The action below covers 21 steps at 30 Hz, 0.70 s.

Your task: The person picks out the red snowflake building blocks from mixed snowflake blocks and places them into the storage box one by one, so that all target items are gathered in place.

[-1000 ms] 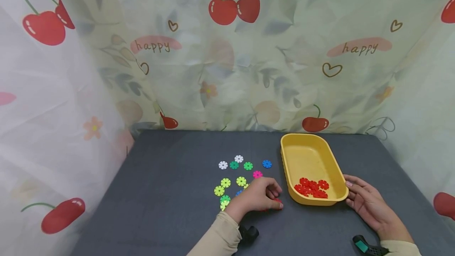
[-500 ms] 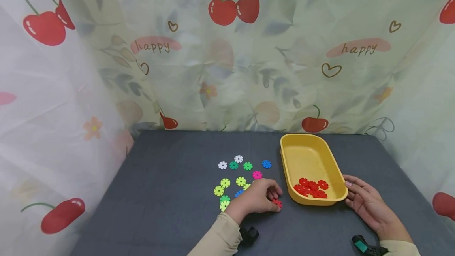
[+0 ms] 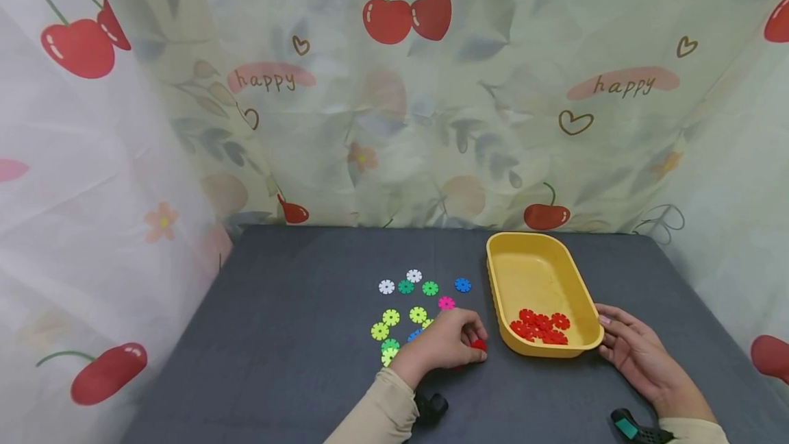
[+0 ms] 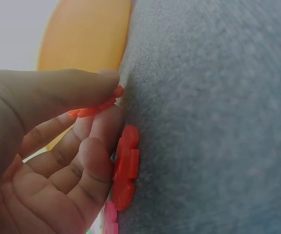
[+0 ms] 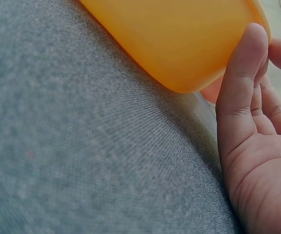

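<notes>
My left hand (image 3: 442,340) pinches a red snowflake building disc (image 3: 479,344) between thumb and fingers, just left of the yellow tray (image 3: 542,349). In the left wrist view the pinched disc (image 4: 94,109) shows mostly edge-on under the thumb. Another red disc (image 4: 126,168) stands out by the lower fingers, close to the dark cloth. My right hand (image 3: 637,351) holds the tray's near right corner. Its thumb (image 5: 245,73) lies along the outer wall, with other fingers around the corner. Several red discs (image 3: 541,325) lie in the near end of the tray.
Left of the tray, loose discs lie on the dark table (image 3: 259,341): white (image 3: 386,287), green (image 3: 430,288), yellow-green (image 3: 391,317), blue (image 3: 463,285) and pink (image 3: 446,303). The left forearm partly covers them. A patterned curtain (image 3: 419,136) surrounds the table's back and sides.
The red disc between my left thumb and fingers has turned and shifted slightly, showing flat half a second ago and less now. The right hand and tray stay put.
</notes>
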### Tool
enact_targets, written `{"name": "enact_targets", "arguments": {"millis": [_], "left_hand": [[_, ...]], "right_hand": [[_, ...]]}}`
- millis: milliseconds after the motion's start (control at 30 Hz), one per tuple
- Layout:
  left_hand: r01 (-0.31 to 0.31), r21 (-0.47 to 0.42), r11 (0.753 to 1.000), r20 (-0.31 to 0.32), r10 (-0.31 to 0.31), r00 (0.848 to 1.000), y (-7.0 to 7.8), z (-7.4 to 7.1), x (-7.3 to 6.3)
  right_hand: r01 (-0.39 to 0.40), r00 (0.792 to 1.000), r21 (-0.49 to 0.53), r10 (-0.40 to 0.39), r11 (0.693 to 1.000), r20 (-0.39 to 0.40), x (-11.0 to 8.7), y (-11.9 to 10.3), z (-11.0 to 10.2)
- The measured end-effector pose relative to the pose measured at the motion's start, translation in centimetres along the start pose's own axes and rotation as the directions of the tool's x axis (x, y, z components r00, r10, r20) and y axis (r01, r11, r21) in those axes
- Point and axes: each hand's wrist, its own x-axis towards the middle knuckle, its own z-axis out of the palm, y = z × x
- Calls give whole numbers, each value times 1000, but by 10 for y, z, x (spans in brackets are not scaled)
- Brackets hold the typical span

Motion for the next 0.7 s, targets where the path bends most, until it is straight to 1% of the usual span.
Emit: {"name": "enact_targets", "arguments": {"millis": [167,400,700], "left_hand": [[-10,5,1000,-24,10,1000,0,-1,-1],[11,-10,1000,-62,-11,998,3,-4,-2],[-4,-17,1000,-62,3,998,11,-7,-2]], "right_hand": [[-6,1000,-11,6,1000,-11,0,0,0],[-2,1000,-3,2,1000,2,1,-1,-1],[-13,1000,2,13,1000,-2,1,-1,-1]]}}
